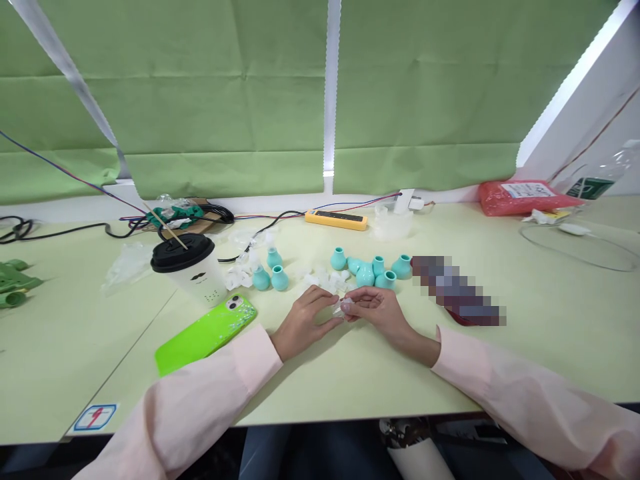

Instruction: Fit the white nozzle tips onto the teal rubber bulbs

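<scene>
While a small translucent piece (339, 309) is held in the head view, well right of the cup (204, 283), by nearly met thumb and fingers of the left hand (304, 325) and right hand (376, 312), it could be dropped and lost among white bits (320, 280), also right of the cup, were either pinch slackened.

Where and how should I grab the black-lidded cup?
Probably the white side of the cup, below the black lid, from the near left: the lid might lift off, a stick juts up from it, and the green phone lies at near right.
</scene>
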A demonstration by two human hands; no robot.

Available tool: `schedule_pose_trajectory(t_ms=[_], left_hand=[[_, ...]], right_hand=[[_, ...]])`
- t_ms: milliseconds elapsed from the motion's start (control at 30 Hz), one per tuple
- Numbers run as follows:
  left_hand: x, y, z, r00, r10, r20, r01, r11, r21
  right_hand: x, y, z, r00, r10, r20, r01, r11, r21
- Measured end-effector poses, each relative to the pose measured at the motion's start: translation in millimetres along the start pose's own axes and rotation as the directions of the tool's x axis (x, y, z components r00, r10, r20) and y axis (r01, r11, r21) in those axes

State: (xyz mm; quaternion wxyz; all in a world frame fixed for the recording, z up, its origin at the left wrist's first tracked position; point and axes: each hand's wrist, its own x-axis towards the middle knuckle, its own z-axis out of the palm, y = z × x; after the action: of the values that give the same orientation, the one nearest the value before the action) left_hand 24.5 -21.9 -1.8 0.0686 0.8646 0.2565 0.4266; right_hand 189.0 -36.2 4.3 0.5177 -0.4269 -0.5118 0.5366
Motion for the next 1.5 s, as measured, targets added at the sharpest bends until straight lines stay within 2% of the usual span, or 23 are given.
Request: schedule_pose_trajectory(t_ms=[133, 367, 567, 733, 833, 1000, 1133, 1333, 1500], left_hand=[[0.1, 3.0, 1.8, 0.998, -0.008, -0.06, 0.008, 1.0, -0.012], [1.4, 3.2, -0.2, 0.993, 0.075, -0.093, -0.074, 0.997, 0.013], [4.0, 9.8, -5.0, 0.999, -0.039, -0.036, 0.036, 0.997, -0.065], [6.3, 11.5, -5.5, 0.995, -0.065, -0.077, 0.053, 0.987, -0.15], [6.3, 11.8, -5.7, 0.995, -0.079, -0.065, 0.068, 0.985, -0.157], [6.0, 14.0, -7.4, 0.98, -0.178, -0.084, 0.161, 0.97, -0.18], [6.2, 12.3, -6.4, 0.989, -0.087, -0.123, 0.066, 0.984, -0.166], [3.9, 5.3, -5.1, 0.981, 0.107, -0.159, -0.116, 0.992, -0.048], [1.8, 4.5, -4.9, 0.987, 0.084, -0.136, -0.087, 0.996, -0.016]], right_hand=[[-1.2, 1.2, 1.4, 0.999, 0.024, 0.025, -0.025, 0.998, 0.05], [-1.6, -2.8, 1.9, 0.999, 0.037, 0.028, -0.039, 0.997, 0.071], [-0.3, -1.0, -0.2, 0.999, 0.017, 0.041, -0.019, 0.999, 0.05], [-1.2, 0.7, 0.2, 0.999, 0.006, 0.036, -0.007, 0.999, 0.032], [-1.2, 0.2, 0.3, 1.0, 0.009, 0.024, -0.01, 1.0, 0.029], [-0.4, -0.7, -1.5, 0.998, -0.052, 0.018, 0.052, 0.999, -0.003], [-1.6, -0.8, -2.4, 0.995, -0.087, 0.045, 0.088, 0.996, -0.019], [-2.2, -1.7, -1.4, 0.998, -0.047, 0.042, 0.047, 0.999, -0.005], [-1.3, -4.5, -0.2, 0.999, -0.044, 0.002, 0.044, 0.999, -0.001]])
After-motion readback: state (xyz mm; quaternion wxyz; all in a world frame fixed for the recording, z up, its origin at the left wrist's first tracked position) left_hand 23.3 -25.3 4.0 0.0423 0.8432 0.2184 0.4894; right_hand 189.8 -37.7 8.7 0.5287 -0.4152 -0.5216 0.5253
